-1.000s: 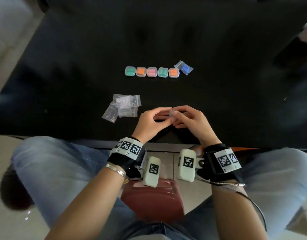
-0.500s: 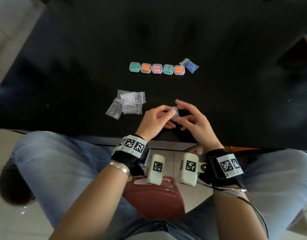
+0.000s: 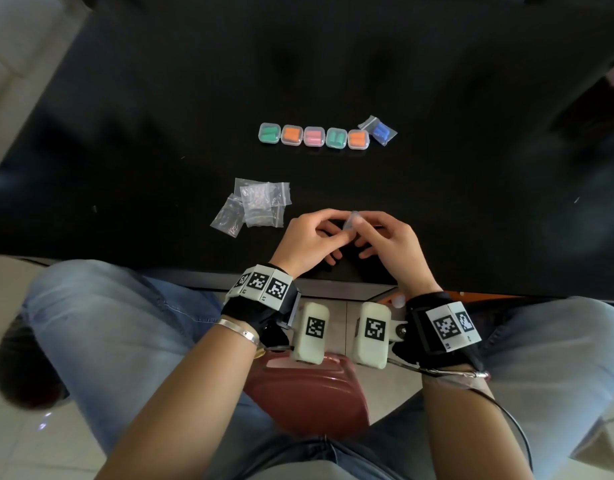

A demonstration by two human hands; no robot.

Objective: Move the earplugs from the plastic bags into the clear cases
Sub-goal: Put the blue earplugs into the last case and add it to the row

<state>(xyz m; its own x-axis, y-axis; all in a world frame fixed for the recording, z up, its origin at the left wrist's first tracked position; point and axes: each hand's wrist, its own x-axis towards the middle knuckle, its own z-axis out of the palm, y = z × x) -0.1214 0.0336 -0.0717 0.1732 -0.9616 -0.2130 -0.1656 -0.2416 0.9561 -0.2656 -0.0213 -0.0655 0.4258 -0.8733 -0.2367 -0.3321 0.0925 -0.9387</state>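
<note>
Clear plastic fills both sets of my fingertips: my left hand [image 3: 307, 239] and my right hand [image 3: 390, 240] meet over the near part of the black table [image 3: 125, 126], thumbs and forefingers of both pinching one small clear plastic case [image 3: 353, 220] between them; whether its lid is up I cannot tell. Toward the middle of the table stands a row of five closed clear cases, side by side and touching: the green-filled case [image 3: 269, 133] at the left end, then an orange-filled case [image 3: 292, 134], a pink-filled case [image 3: 314, 136], a second green-filled case [image 3: 336, 137] and a second orange-filled case [image 3: 358, 139]. Just beside the row's right end lies a small clear plastic bag [image 3: 378, 130] with blue earplugs [image 3: 381, 131] inside. Left of my left hand, near the table's near edge, a loose pile of crumpled clear plastic bags [image 3: 255, 206] overlaps itself. Bare black surface runs wide toward the far edge and both sides. Black-and-white square marker tags sit on my wrist bands [image 3: 264, 284]; no readable words.
</note>
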